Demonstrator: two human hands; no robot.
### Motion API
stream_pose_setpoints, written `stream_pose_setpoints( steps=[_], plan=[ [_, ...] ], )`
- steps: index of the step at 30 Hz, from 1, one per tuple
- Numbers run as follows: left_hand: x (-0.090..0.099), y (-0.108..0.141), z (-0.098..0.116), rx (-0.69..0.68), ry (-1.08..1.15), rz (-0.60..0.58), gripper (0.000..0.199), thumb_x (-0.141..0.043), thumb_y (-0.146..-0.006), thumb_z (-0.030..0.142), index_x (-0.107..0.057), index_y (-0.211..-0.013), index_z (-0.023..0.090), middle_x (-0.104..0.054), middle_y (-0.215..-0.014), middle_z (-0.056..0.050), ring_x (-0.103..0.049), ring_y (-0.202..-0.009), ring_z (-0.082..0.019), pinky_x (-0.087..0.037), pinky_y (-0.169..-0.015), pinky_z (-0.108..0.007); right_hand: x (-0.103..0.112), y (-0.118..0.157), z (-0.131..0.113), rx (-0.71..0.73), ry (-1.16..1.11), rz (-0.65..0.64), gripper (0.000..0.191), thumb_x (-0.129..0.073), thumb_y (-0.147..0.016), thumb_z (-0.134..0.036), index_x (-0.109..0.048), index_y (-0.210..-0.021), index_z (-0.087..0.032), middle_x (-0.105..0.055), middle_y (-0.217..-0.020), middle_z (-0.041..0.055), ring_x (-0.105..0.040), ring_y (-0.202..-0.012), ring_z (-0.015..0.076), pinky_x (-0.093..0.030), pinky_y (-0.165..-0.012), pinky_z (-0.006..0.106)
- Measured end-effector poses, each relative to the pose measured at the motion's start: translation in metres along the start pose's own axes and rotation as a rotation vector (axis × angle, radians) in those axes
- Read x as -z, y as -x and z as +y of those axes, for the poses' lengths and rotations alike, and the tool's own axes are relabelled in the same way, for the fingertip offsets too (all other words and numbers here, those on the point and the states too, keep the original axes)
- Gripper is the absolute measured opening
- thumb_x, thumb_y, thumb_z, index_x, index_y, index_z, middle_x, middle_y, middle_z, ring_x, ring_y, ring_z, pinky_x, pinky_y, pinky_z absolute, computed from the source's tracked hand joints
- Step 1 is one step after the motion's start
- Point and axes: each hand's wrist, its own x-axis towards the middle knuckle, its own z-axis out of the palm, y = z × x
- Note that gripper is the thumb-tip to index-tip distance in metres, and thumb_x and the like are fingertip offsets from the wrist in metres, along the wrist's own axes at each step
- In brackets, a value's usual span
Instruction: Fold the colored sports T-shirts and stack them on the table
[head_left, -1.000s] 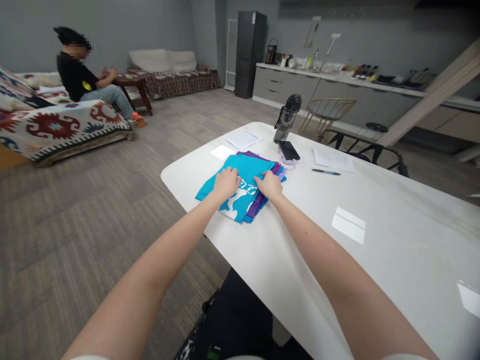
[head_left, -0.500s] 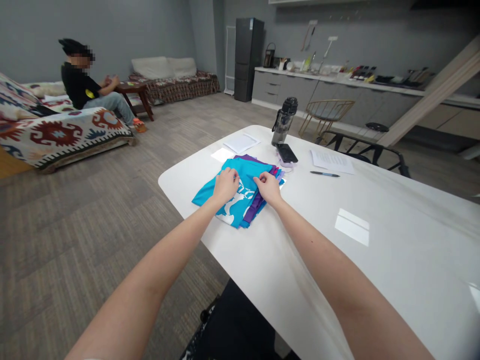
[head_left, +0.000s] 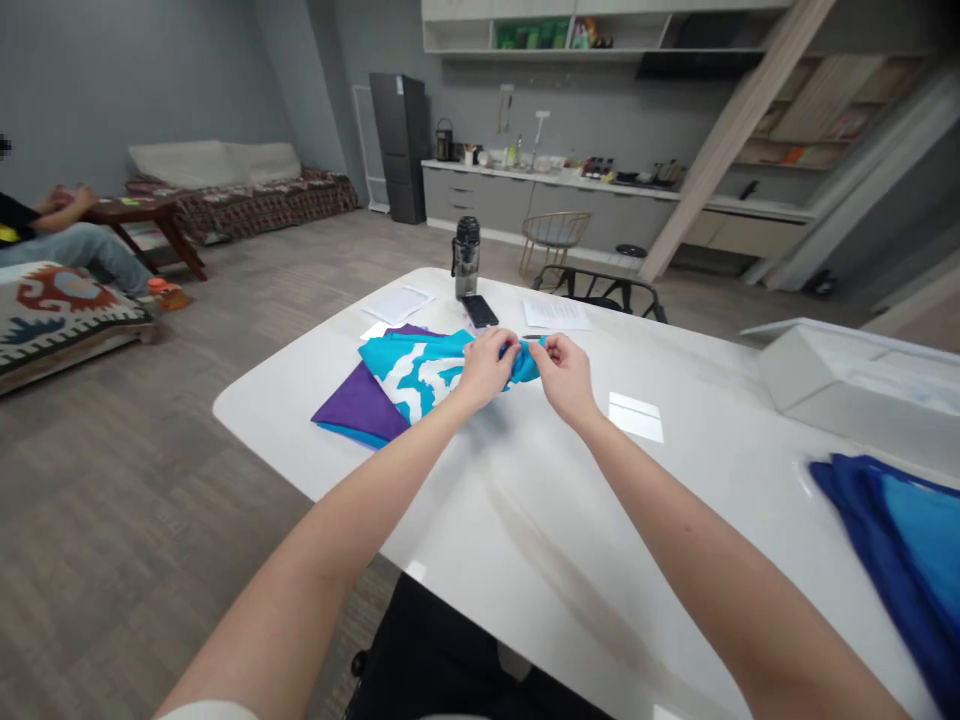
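A turquoise fabric piece with a white print is pulled out to the right over the table, partly off the pile. My left hand pinches it near its right end. The right hand has its thumb and fingers closed on the fabric's right tip, a short gap from my left. Beneath and to the left lies a purple fabric piece, with a blue edge showing under it. How the fabric is folded between my fingers is partly hidden.
Behind the fabric stand a dark bottle and a phone, with papers on either side. Dark blue fabric and a white box are on the right of the white table. A seated person is at far left.
Both hands have shifted right, taking the turquoise fabric's end with them and uncovering purple fabric at left. My view has turned right, bringing the box and dark blue fabric into sight.
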Motion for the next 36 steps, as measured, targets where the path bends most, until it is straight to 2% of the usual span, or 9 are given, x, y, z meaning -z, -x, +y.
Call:
stream_pose_setpoints(
  steps=[5, 10, 13, 16, 19, 22, 25, 28, 36],
  plan=[
    [-0.098, 0.0, 0.092, -0.161, 0.303, -0.125, 0.011, -0.051, -0.097, 0.024, -0.059, -0.09, 0.021, -0.066, -0.097, -0.004, -0.059, -0.095, -0.018, -0.046, -0.088, -0.031, 0.127, 0.031, 0.021, -0.05, 0.259, 0.286, 0.029, -0.059, -0.086, -0.046, -0.049, -0.072, -0.022, -0.049, -0.062, -0.0028, -0.044, -0.058, 0.0139, -0.037, -0.057, 0.027],
    [-0.191, 0.03, 0.178, -0.214, 0.49, -0.296, 0.012, -0.05, -0.097, 0.021, -0.059, -0.089, 0.02, -0.066, -0.096, -0.004, -0.059, -0.093, -0.016, -0.048, -0.089, -0.028, 0.24, 0.075, 0.049, -0.168, 0.462, 0.493, 0.026, -0.056, -0.085, -0.044, -0.051, -0.071, -0.022, -0.053, -0.063, -0.0015, -0.049, -0.06, 0.0152, -0.039, -0.059, 0.029],
    [-0.234, 0.052, 0.213, -0.223, 0.52, -0.383, 0.013, -0.049, -0.098, 0.021, -0.061, -0.092, 0.019, -0.067, -0.098, -0.005, -0.061, -0.095, -0.016, -0.049, -0.09, -0.029, 0.291, 0.1, 0.064, -0.289, 0.65, 0.551, 0.024, -0.056, -0.085, -0.042, -0.052, -0.072, -0.022, -0.057, -0.066, 0.0003, -0.053, -0.063, 0.0174, -0.041, -0.065, 0.031],
    [-0.26, 0.066, 0.222, -0.256, 0.5, -0.499, 0.015, -0.05, -0.098, 0.024, -0.064, -0.093, 0.019, -0.069, -0.101, -0.006, -0.062, -0.099, -0.017, -0.05, -0.094, -0.03, 0.321, 0.117, 0.082, -0.43, 0.864, 0.538, 0.018, -0.06, -0.082, -0.038, -0.06, -0.088, -0.021, -0.063, -0.079, 0.0048, -0.059, -0.074, 0.0223, -0.044, -0.072, 0.034],
    [-0.264, 0.065, 0.199, -0.264, 0.389, -0.557, 0.019, -0.049, -0.097, 0.025, -0.067, -0.099, 0.019, -0.069, -0.108, -0.007, -0.063, -0.104, -0.018, -0.049, -0.097, -0.03, 0.326, 0.124, 0.101, -0.441, 1.059, 0.389, 0.029, -0.061, -0.083, -0.035, -0.062, -0.107, -0.02, -0.065, -0.104, 0.012, -0.062, -0.095, 0.0284, -0.046, -0.081, 0.037],
    [-0.251, 0.054, 0.156, -0.248, 0.135, -0.547, 0.023, -0.049, -0.097, 0.025, -0.067, -0.111, 0.021, -0.067, -0.122, -0.007, -0.06, -0.116, -0.02, -0.045, -0.104, -0.035, 0.311, 0.119, 0.119, -0.416, 1.126, 0.083, 0.028, -0.057, -0.09, -0.036, -0.067, -0.11, -0.02, -0.065, -0.116, 0.0139, -0.059, -0.113, 0.032, -0.045, -0.092, 0.042],
    [-0.233, 0.042, 0.113, -0.295, -0.141, -0.566, 0.039, -0.054, -0.096, 0.032, -0.058, -0.134, 0.024, -0.06, -0.14, -0.009, -0.051, -0.132, -0.028, -0.036, -0.11, -0.048, 0.291, 0.108, 0.133, -0.5, 1.106, -0.14, 0.04, -0.054, -0.096, -0.044, -0.066, -0.125, -0.02, -0.064, -0.127, 0.0158, -0.058, -0.119, 0.0334, -0.046, -0.095, 0.044],
    [-0.22, 0.037, 0.086, -0.358, -0.289, -0.636, 0.038, -0.054, -0.096, 0.032, -0.059, -0.133, 0.024, -0.063, -0.134, -0.011, -0.052, -0.129, -0.03, -0.035, -0.108, -0.053, 0.277, 0.1, 0.141, -0.541, 1.139, -0.25, 0.051, -0.055, -0.096, -0.051, -0.061, -0.134, -0.018, -0.063, -0.13, 0.0186, -0.06, -0.118, 0.0352, -0.047, -0.092, 0.045],
    [-0.186, 0.058, 0.094, -0.597, -0.209, -0.716, 0.021, -0.051, -0.094, 0.03, -0.07, -0.092, 0.02, -0.073, -0.096, -0.008, -0.066, -0.097, -0.023, -0.044, -0.093, -0.035, 0.277, 0.091, 0.118, -0.51, 0.832, -0.494, 0.028, -0.066, -0.088, -0.045, -0.073, -0.085, -0.018, -0.072, -0.084, 0.0046, -0.063, -0.074, 0.0187, -0.046, -0.067, 0.026]
  ],
)
